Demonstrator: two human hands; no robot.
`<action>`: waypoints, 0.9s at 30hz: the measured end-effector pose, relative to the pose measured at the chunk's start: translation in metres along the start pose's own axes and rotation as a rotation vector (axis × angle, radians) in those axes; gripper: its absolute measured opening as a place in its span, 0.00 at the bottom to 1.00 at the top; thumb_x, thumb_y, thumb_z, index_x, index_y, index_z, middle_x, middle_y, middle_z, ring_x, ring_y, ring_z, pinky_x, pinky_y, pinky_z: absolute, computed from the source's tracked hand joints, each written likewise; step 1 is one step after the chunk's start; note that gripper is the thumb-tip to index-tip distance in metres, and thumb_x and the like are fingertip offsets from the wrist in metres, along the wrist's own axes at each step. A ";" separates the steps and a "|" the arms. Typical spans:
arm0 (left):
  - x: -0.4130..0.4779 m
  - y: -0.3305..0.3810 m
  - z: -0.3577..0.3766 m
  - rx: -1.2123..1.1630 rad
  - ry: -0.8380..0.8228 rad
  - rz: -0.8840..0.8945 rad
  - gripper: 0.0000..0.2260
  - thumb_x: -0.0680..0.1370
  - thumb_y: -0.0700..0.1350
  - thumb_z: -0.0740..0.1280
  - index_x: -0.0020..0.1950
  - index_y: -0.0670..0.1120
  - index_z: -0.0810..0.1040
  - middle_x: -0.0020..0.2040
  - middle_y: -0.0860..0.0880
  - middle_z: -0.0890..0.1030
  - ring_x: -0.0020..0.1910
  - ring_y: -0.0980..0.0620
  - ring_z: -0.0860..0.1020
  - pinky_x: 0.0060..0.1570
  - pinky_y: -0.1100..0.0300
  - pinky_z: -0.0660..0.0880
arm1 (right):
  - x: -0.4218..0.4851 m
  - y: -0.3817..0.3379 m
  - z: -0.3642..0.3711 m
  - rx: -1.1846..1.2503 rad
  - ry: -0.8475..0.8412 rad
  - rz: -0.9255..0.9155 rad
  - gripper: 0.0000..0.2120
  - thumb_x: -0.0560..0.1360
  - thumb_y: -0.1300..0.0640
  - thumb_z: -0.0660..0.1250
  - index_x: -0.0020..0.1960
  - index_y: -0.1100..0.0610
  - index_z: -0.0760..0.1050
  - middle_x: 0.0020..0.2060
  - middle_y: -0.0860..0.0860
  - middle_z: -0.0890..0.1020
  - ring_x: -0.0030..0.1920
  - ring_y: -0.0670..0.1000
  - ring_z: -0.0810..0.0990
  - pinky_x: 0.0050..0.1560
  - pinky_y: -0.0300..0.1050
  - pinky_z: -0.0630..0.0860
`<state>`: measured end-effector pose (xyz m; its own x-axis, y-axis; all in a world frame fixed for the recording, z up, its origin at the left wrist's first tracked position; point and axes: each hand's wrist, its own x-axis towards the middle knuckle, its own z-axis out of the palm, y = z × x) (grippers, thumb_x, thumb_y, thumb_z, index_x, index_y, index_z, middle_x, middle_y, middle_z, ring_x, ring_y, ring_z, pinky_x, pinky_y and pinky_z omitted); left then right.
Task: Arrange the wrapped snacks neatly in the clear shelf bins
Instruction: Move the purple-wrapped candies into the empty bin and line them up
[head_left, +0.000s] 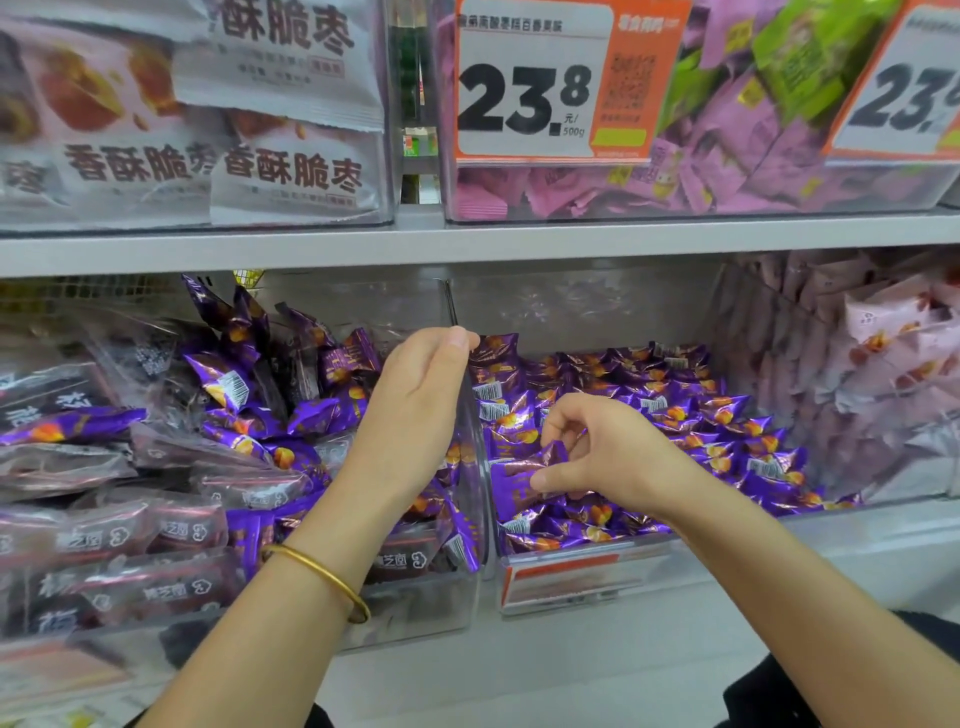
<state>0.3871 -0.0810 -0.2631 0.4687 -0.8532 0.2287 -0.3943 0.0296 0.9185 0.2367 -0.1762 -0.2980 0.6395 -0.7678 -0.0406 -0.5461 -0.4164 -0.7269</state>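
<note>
Your left hand (421, 395) reaches up and forward, wrist bent. Its thumb lies along the top edge of the clear side wall (475, 467) between the left bin (415, 608) and the middle bin (571, 577), and its fingers curl over that edge, mostly hidden. A gold bangle (322, 574) sits on that wrist.

Your right hand (613, 452) comes in from the near right, palm facing left, hovering low over the middle bin. Its thumb and curled fingertips pinch one purple wrapped snack (519, 475), held just above the pile near the bin's left wall.

The loose purple snacks (675, 410) cover the floor of the middle bin. More of them lie jumbled in the left bin among dark packets (156, 530). Pink packets (883, 364) fill the bin on the right. On the shelf above, a price tag (530, 83) reads 23.8.
</note>
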 end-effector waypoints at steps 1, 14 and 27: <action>0.000 0.000 0.000 0.000 0.002 0.006 0.11 0.82 0.52 0.52 0.54 0.58 0.73 0.58 0.56 0.75 0.60 0.55 0.73 0.64 0.52 0.68 | -0.001 -0.002 0.003 -0.041 0.005 -0.024 0.16 0.63 0.56 0.79 0.41 0.53 0.72 0.38 0.50 0.72 0.32 0.46 0.69 0.34 0.39 0.70; 0.006 -0.004 -0.010 -0.093 0.061 0.013 0.10 0.82 0.50 0.53 0.50 0.56 0.74 0.52 0.58 0.76 0.49 0.62 0.75 0.44 0.62 0.74 | -0.009 -0.013 0.001 -0.165 -0.079 0.010 0.18 0.66 0.55 0.77 0.47 0.59 0.70 0.40 0.53 0.72 0.36 0.61 0.80 0.34 0.55 0.80; 0.018 -0.011 -0.054 0.114 0.129 0.043 0.09 0.78 0.38 0.63 0.55 0.50 0.75 0.49 0.57 0.78 0.44 0.61 0.76 0.46 0.67 0.73 | -0.011 -0.017 -0.005 -0.155 -0.099 0.037 0.20 0.66 0.56 0.77 0.45 0.57 0.65 0.41 0.57 0.75 0.29 0.53 0.73 0.32 0.52 0.77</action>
<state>0.4423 -0.0685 -0.2513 0.5441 -0.7782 0.3137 -0.4998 -0.0003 0.8661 0.2364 -0.1633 -0.2821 0.6636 -0.7352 -0.1381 -0.6419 -0.4648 -0.6099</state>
